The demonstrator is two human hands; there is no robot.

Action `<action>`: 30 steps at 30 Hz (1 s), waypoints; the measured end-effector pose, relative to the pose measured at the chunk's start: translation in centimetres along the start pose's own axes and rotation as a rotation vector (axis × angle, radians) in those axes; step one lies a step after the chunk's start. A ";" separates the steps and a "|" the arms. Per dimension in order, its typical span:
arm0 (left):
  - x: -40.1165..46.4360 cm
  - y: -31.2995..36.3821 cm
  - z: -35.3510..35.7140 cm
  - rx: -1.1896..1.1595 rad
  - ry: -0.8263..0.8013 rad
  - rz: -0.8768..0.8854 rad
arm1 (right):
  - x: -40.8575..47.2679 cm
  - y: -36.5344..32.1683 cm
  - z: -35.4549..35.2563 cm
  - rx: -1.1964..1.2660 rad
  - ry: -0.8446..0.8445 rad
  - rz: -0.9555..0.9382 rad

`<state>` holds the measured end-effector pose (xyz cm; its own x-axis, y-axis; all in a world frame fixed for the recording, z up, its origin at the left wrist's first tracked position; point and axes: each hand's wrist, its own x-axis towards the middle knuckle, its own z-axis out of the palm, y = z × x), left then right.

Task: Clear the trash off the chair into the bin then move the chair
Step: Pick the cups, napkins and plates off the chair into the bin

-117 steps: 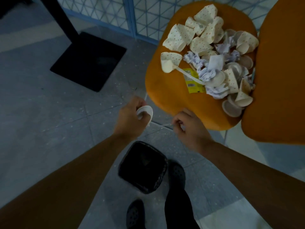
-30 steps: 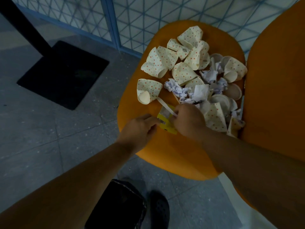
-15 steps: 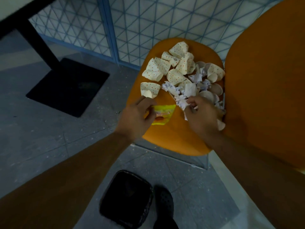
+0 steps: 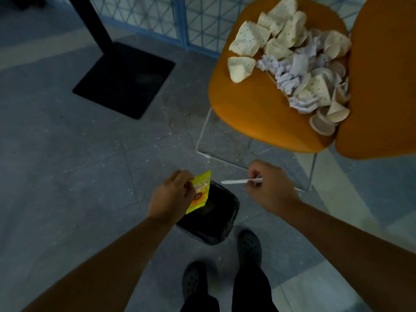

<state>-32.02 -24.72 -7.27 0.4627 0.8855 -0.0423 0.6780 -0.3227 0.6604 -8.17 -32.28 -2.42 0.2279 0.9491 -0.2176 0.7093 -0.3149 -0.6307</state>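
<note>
**Inspector:** Report the hands and the bin.

**Onlooker:** The left hand (image 4: 172, 197) pinches a yellow packet (image 4: 199, 192) by its upper edge; the packet hangs directly over the near-left rim of the black bin (image 4: 219, 218); its long axis runs up and down, tilted slightly. The right hand (image 4: 267, 188) pinches a white plastic stick (image 4: 240, 181); I cannot tell what utensil it is; it lies roughly level, free end pointing left toward the bin, not yet over the opening.

**Inspector:** Which is better placed to drop?

**Onlooker:** The left, in my judgement; its load is already above the opening; the right hand sits just beyond the bin's far-right corner and needs a short move down and left.

**Inspector:** The chair?

**Onlooker:** The orange chair (image 4: 252, 109) stands up and to the right, well apart from both hands; dotted paper cups (image 4: 247, 40), crumpled paper (image 4: 288, 79) and lids (image 4: 322, 126) are heaped against the backrest side of the seat; most of the job remains, I judge.

**Inspector:** Change since half a second ago?

**Onlooker:** Then both hands were on the seat, the left lifting the packet, the right in the heap; now both have come away to the bin; the seat's front is bare.
</note>
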 end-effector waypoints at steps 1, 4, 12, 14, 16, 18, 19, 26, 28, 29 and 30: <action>-0.8 -0.9 1.1 0.003 -0.019 -0.051 | -0.3 0.3 0.8 0.007 -0.037 0.000; -1.9 -2.6 4.2 0.083 -0.038 -0.182 | -0.8 1.0 2.5 0.012 -0.114 -0.045; -1.5 -6.8 9.8 0.249 -0.209 -0.312 | 0.5 3.0 5.5 0.023 -0.218 -0.098; -0.9 -7.7 10.4 0.245 -0.222 -0.324 | 1.2 3.7 6.9 0.021 -0.260 -0.096; -0.4 -8.2 10.6 0.210 -0.198 -0.322 | 2.0 4.5 8.9 0.023 -0.342 -0.074; 0.1 -8.0 10.3 0.182 -0.175 -0.295 | 2.5 5.2 10.8 0.020 -0.466 -0.039; 0.4 -7.7 10.0 0.173 -0.165 -0.282 | 2.7 5.4 11.5 0.004 -0.522 -0.022; 2.0 -4.7 7.2 0.024 -0.087 -0.234 | 2.5 4.9 11.5 -0.174 -0.727 0.029; 3.1 -2.9 5.7 -0.004 -0.059 -0.196 | 2.8 4.2 10.1 -0.211 -0.667 0.036; 3.8 -2.0 5.0 -0.018 -0.044 -0.167 | 3.1 3.7 9.2 -0.216 -0.629 0.039; 4.7 -1.0 4.0 -0.033 -0.024 -0.129 | 3.6 2.9 7.9 -0.221 -0.597 0.043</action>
<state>-28.27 -21.56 -11.10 0.3868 0.9104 -0.1467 0.7136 -0.1947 0.6729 -10.54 -29.86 -10.98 -0.1067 0.7458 -0.6576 0.8430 -0.2829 -0.4576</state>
